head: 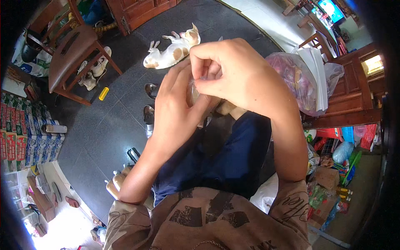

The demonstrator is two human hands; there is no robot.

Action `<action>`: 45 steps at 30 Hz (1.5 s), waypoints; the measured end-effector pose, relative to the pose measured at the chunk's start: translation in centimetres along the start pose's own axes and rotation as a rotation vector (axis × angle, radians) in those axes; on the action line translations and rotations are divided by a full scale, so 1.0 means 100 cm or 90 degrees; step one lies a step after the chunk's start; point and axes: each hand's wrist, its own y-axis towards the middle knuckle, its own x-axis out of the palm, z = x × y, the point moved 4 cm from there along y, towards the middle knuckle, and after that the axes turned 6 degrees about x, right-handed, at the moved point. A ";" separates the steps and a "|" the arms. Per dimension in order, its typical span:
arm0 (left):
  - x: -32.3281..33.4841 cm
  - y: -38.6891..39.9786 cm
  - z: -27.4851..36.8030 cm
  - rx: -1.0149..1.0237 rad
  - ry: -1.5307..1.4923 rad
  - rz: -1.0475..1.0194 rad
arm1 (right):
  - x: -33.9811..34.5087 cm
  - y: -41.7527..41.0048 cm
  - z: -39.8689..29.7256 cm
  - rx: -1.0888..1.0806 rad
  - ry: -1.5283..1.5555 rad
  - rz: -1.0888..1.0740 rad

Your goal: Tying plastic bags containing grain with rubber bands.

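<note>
My left hand and my right hand meet in front of me, above my lap. Between them is a clear plastic bag, mostly hidden by the fingers. The left hand curls around the bag from its left side. Thumb and index finger of my right hand are pinched together at its upper part. What the bag holds cannot be made out. Behind and below the hands, light brown objects show in part near my knees.
A white and tan dog lies on the dark tiled floor. Left stand a wooden chair, a yellow object and stacked cartons. Sandals lie near my left hand. To the right is a plastic bag of purplish-red items.
</note>
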 end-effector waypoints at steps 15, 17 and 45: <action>0.002 -0.002 -0.002 -0.005 0.016 -0.032 | 0.001 0.000 -0.004 -0.002 -0.030 0.013; 0.002 -0.001 0.000 0.027 0.013 -0.008 | -0.001 0.004 0.003 0.013 0.022 -0.013; 0.007 0.011 0.004 0.112 0.086 -0.013 | -0.023 -0.015 0.030 0.028 0.149 -0.014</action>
